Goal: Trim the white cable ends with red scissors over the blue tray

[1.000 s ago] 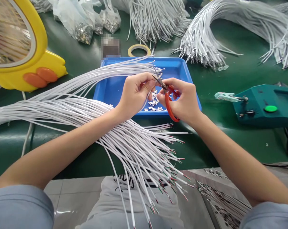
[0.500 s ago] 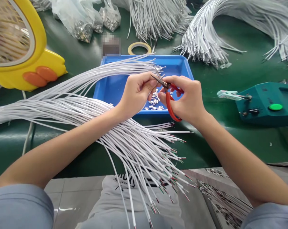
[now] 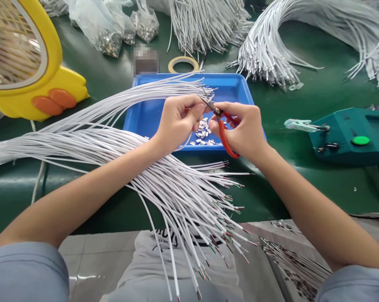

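Note:
My right hand (image 3: pixel 242 128) grips red-handled scissors (image 3: pixel 224 138), the blades pointing up and left, close to my left fingertips. Pinched in my left hand (image 3: pixel 181 121) is a white cable (image 3: pixel 185 143), seen looping out below the palm; its end at the blades is mostly hidden by the fingers. Both hands are above a blue tray (image 3: pixel 247 90) with small white cut-off pieces (image 3: pixel 203 129) in it. One bunch of white cables (image 3: pixel 151 88) reaches over the tray's left side. A larger bundle of cables (image 3: pixel 177 184) passes under my left forearm, with coloured wire ends showing.
A yellow fan (image 3: pixel 55 54) stands at the left. Bags of metal parts (image 3: pixel 109 40), a tape roll (image 3: pixel 183 64) and more cable bundles (image 3: pixel 268 63) lie at the back. On the right sits a green machine (image 3: pixel 349 138) with a clip. The table's front edge is near my lap.
A loop of cable now shows beneath my left hand. The scissors and right hand have shifted only slightly; the bundles stay in place.

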Available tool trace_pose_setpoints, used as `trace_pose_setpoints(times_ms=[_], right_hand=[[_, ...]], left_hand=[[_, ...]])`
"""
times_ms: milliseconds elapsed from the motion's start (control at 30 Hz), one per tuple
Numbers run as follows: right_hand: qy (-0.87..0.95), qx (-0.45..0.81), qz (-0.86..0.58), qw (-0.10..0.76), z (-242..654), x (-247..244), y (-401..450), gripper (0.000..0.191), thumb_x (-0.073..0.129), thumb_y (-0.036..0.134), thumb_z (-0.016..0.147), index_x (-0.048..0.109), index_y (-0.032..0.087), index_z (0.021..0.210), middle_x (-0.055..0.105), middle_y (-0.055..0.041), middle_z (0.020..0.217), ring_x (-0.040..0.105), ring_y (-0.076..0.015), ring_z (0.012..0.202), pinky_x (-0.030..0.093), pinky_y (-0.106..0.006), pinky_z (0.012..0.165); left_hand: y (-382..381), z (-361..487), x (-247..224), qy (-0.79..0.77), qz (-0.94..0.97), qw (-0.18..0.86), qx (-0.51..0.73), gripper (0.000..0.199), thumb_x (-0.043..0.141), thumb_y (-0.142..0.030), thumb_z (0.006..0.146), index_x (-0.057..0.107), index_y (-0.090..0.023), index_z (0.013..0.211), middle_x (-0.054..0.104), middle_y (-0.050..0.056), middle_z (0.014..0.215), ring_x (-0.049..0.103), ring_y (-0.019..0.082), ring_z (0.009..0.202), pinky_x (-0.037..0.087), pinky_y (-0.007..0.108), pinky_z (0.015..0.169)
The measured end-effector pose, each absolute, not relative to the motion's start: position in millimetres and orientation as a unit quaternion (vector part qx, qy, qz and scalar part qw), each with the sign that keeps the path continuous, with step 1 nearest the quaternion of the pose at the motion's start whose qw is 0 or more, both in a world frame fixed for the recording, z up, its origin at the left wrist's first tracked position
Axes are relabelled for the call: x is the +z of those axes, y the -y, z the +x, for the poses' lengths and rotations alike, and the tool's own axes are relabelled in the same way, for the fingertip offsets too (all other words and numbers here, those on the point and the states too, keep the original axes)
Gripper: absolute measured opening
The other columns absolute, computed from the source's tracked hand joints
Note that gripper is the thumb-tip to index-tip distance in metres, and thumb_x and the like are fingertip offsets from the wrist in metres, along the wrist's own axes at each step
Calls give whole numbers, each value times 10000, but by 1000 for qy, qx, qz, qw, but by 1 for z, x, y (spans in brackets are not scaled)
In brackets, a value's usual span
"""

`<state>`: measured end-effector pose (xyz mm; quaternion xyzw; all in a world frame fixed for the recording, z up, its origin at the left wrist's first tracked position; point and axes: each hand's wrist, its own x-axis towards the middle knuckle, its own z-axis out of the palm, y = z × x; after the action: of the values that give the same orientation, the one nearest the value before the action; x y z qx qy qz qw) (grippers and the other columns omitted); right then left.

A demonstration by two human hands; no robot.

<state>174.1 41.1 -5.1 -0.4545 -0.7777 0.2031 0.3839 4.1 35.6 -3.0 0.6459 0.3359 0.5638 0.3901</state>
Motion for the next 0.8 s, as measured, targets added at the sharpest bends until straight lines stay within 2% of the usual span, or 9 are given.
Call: trace_pose_setpoints(times_ms=[167,333,533,800], right_hand=[[688,236,-481,489,175,-2,-45,146,649,208,712,694,175,848,582,16,619,529,-113,554,394,-267,505],[643,327,-392,571,174,8,-40,208,719,171,689,662,188,888,648,2,686,599,-127,603,438,-274,531],[650,375,-351,561,172,9,-36,234,745,288,720,624,234,913,659,16,714,609,-125,605,510,-299,589],[717,250,-442,478,170,17,-27,301,642,519,784,579,267,937,649,-23,850,664,-200,794,544,-362,660]], left_hand=[[-40,3,-4,-371,574,428,591,203,604,-256,874,629,-163,696,567,-18,601,500,53,451,410,206,444],[-36,6,-4,-335,661,364,564,128,634,-150,813,671,-161,692,631,1,625,543,75,558,439,212,516],[-32,8,-5,-312,706,319,550,75,663,-138,779,687,-148,709,657,22,654,541,86,569,424,214,493],[-33,10,-10,-281,715,290,572,66,674,-110,766,683,-154,718,658,15,658,575,85,576,467,190,494]])
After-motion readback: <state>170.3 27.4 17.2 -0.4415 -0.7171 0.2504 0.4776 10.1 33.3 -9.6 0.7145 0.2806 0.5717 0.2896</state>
